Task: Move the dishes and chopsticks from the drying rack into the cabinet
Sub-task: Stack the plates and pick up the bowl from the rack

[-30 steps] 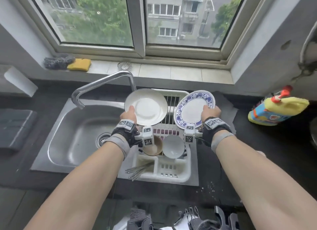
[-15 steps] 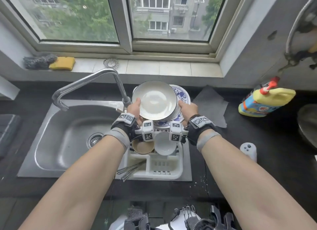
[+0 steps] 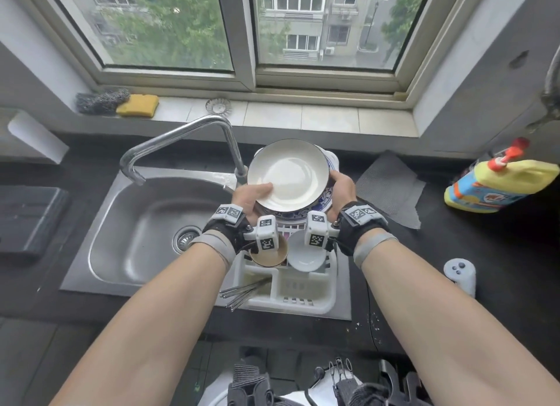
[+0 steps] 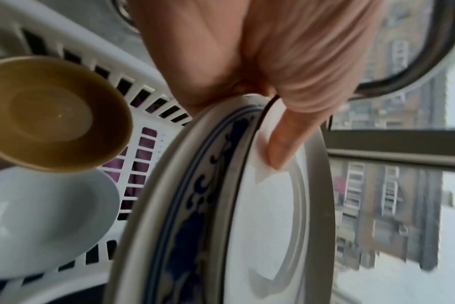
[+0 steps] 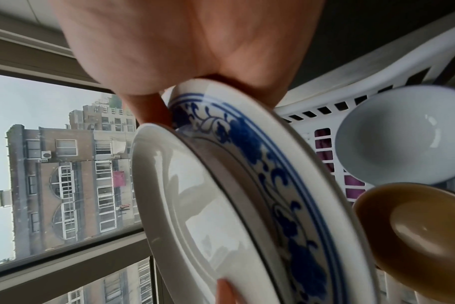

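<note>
Above the drying rack (image 3: 303, 299), the white plate (image 3: 288, 170) sits stacked on the blue-patterned plate (image 3: 325, 193), with the left hand (image 3: 251, 198) and right hand (image 3: 342, 187) gripping opposite edges.

A dark tabletop (image 3: 454, 284) is carrying a steel sink (image 3: 145, 223). A white drying rack (image 3: 303, 296) is sitting beside the basin. A grey cloth (image 3: 391, 187), a yellow detergent bottle (image 3: 500, 184) and a small white controller (image 3: 460, 273) are lying on the tabletop's right part.
</note>
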